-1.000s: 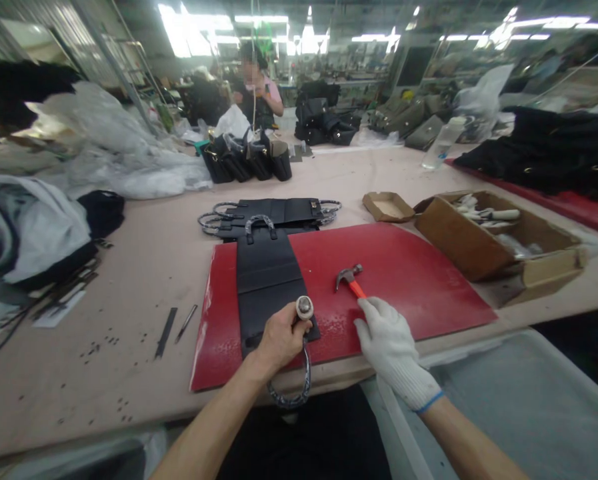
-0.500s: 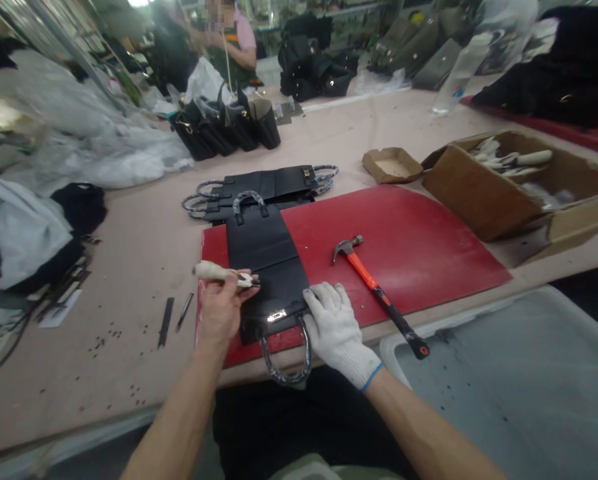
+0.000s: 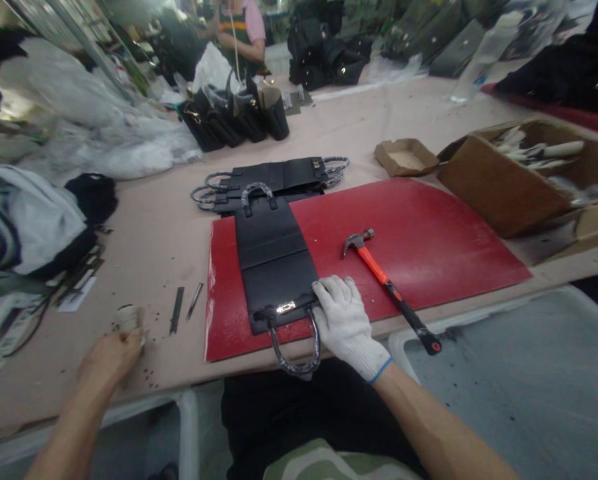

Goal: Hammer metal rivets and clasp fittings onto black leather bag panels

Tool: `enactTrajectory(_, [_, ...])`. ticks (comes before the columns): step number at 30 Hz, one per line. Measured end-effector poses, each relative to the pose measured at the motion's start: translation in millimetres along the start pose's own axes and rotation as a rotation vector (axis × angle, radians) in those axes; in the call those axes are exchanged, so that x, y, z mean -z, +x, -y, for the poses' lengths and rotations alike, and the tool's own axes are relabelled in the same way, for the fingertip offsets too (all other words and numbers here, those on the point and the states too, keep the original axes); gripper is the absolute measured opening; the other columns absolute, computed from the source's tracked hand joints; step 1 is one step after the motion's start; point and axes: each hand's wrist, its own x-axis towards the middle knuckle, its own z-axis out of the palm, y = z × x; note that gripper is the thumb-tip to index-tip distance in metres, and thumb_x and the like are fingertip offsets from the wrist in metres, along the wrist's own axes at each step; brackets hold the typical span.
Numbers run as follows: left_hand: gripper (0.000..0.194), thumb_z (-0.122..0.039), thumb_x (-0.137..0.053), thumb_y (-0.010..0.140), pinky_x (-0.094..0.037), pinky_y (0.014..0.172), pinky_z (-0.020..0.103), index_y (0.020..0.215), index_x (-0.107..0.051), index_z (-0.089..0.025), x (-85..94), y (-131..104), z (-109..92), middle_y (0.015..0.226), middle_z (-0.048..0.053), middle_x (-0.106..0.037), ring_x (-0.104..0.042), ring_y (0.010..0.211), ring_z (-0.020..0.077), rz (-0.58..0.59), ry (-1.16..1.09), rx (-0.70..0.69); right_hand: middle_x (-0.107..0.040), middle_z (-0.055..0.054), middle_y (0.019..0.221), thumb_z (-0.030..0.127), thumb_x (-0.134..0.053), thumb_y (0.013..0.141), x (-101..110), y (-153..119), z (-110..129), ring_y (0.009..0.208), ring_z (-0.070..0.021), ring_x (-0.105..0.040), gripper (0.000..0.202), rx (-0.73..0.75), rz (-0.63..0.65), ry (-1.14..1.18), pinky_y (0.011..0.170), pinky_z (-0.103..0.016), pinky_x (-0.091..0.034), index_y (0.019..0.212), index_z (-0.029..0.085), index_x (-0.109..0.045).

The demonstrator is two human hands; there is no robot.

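Note:
On the left of the table, my bare left hand (image 3: 109,359) is closed around a pale-handled tool (image 3: 127,317); its working end is hidden by my fingers and blur. My right hand (image 3: 343,315), in a white knit glove, lies flat with fingers extended at the lower right corner of a black leather bag panel (image 3: 279,260). That panel has a metal plate (image 3: 285,307) near its lower edge. A plastic-wrapped handle (image 3: 299,367) hangs over the table edge beside my glove.
The panel rests on a red mat (image 3: 409,233). A claw hammer (image 3: 389,287) lies right of my glove. Left of the mat are a thin metal rod (image 3: 195,301) and a black strip (image 3: 177,311). More bag panels (image 3: 279,176) and a cardboard box (image 3: 503,183) sit farther back.
My left hand has moved from above the bag panel to the left, carrying the pale-handled tool. My right hand stays on the panel. The view has shifted slightly.

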Motion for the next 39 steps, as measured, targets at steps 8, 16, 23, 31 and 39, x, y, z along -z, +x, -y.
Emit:
enactTrajectory(8, [0.027, -0.037, -0.046, 0.096, -0.053, 0.094, 0.044, 0.104, -0.064, -0.019, -44.3, -95.7, -98.2, 0.11, 0.014, -0.069, -0.065, 0.103, 0.0308, -0.267, -0.205, -0.657, -0.059, -0.014, 0.135, 0.021, -0.052, 0.097, 2.6, 3.6, 0.2, 0.131, -0.0326, -0.047, 0.037, 0.022, -0.007, -0.008, 0.123, -0.058, -0.023, 0.132, 0.017, -0.063])
enactTrajectory(16, [0.018, -0.006, -0.05, 0.093, -0.05, 0.08, 0.041, 0.097, -0.065, -0.015, -50.2, -163.3, -203.0, 0.1, 0.012, -0.063, -0.059, 0.094, 0.0297, -0.027, 0.168, -1.109, -0.065, -0.012, 0.114, 0.01, -0.052, 0.096, 26.8, 37.8, 2.3, 0.1, -0.0296, -0.054, 0.033, 0.349, 0.234, -0.227, 0.095, -0.044, -0.043, 0.124, 0.016, -0.068])
enactTrajectory(23, [0.02, -0.011, -0.049, 0.096, -0.048, 0.082, 0.04, 0.109, -0.063, -0.015, -45.4, -151.8, -206.9, 0.11, 0.014, -0.06, -0.057, 0.101, 0.0296, 0.053, 0.24, -1.247, -0.062, -0.011, 0.094, 0.007, -0.053, 0.095, 35.8, 61.7, 12.6, 0.081, -0.0267, -0.053, 0.018, 0.495, 0.362, -0.344, 0.069, -0.037, -0.039, 0.099, 0.016, -0.067])
enactTrajectory(31, [0.017, -0.007, -0.047, 0.096, -0.052, 0.075, 0.04, 0.101, -0.062, -0.012, -44.9, -171.6, -221.6, 0.1, 0.014, -0.059, -0.059, 0.093, 0.0299, -0.049, 0.259, -1.203, -0.063, -0.015, 0.106, 0.003, -0.051, 0.089, 15.9, 48.6, -8.3, 0.095, -0.0296, -0.054, 0.033, 0.387, 0.227, -0.129, 0.083, -0.039, -0.048, 0.118, 0.01, -0.065])
enactTrajectory(39, [0.019, 0.0, -0.049, 0.09, -0.058, 0.074, 0.039, 0.094, -0.061, -0.015, -49.2, -140.1, -193.1, 0.096, 0.011, -0.065, -0.063, 0.088, 0.0263, -0.085, 0.134, -1.53, -0.065, -0.01, 0.107, -0.003, -0.043, 0.083, 15.6, 48.4, -26.2, 0.098, -0.0252, -0.054, 0.041, 0.481, 0.203, 0.121, 0.087, -0.038, -0.049, 0.108, 0.017, -0.069])
